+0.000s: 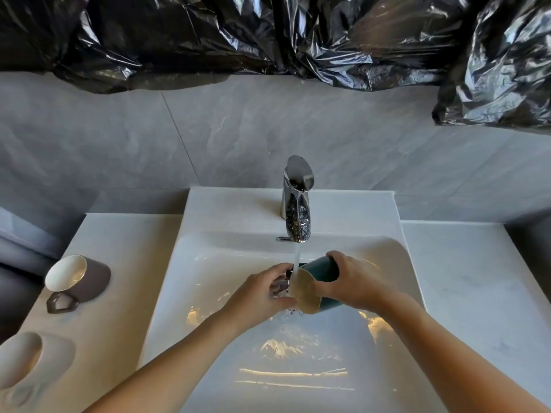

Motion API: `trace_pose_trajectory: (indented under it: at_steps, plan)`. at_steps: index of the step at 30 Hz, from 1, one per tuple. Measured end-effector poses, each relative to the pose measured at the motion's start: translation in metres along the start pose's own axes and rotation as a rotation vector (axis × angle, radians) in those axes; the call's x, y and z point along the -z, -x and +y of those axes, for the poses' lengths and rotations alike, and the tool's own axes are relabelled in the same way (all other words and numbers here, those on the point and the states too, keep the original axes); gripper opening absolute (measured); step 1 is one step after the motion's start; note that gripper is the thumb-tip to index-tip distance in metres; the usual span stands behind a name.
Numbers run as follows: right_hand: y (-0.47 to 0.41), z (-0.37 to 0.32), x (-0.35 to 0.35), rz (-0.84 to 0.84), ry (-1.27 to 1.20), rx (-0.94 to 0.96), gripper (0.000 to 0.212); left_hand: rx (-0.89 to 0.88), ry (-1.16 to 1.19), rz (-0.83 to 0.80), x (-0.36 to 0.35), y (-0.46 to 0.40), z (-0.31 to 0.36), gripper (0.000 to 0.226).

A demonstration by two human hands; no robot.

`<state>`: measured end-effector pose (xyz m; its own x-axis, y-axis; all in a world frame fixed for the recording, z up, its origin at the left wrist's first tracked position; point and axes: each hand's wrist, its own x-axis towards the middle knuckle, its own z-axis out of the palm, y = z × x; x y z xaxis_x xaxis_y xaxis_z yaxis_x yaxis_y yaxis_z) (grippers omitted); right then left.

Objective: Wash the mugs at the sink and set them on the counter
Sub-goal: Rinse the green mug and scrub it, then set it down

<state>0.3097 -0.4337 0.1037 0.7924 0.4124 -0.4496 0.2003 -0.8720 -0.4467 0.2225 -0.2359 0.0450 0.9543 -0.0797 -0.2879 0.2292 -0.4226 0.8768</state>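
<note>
Head view. A white sink is seen from above, with a chrome tap mounted at its back edge; a stream of water is running from the spout. A green mug is held tilted on its side under the stream, over the middle of the basin, with its pale interior turned toward the left. The mug is gripped by the right hand, whose fingers are wrapped over the outer wall from above. The left hand is placed at the mouth of the mug with fingers loosely curved, in the running water; whether the rim is actually pinched cannot be told — splashing water blurs the contact.

On the counter to the left of the sink, a brown mug with a white interior is lying on its side, handle toward the viewer. Nearer the lower left corner, a pale mug is also lying on its side — heavily blurred. The wall behind is tiled in grey, and black plastic sheeting is draped across its upper part.
</note>
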Motion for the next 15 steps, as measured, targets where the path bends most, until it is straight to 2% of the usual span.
trace_pose_trajectory:
  at_steps: [3,6,12,15]
  plan:
    - [-0.002,0.001,-0.002,-0.002,0.055,-0.018,0.074,0.005,0.135,-0.005,-0.004,-0.003,0.000,0.028]
    - [-0.001,0.000,-0.004,0.007,0.078,-0.034,0.087,0.033,0.055,0.044,-0.006,-0.004,-0.001,0.016]
    - [-0.003,-0.009,-0.008,0.049,0.114,-0.021,0.096,0.074,-0.137,0.068,-0.011,-0.005,0.002,0.032]
    - [-0.004,-0.015,-0.008,0.097,0.136,0.024,0.101,0.106,-0.119,0.077,-0.013,-0.006,0.003,0.037]
